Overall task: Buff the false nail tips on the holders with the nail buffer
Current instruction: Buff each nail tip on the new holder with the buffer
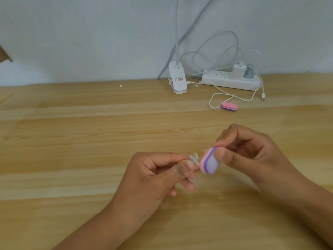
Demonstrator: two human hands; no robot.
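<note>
My left hand pinches the false nail tips, their holders hidden in my fingers, pointing right to meet the nail buffer. My right hand grips that buffer between thumb and fingers, pink edge against the tips, both raised over the table for control.

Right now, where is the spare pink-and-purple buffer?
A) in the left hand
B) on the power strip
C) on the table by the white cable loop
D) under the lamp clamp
C: the spare buffer lies on the table beside the white cable loop.
</note>
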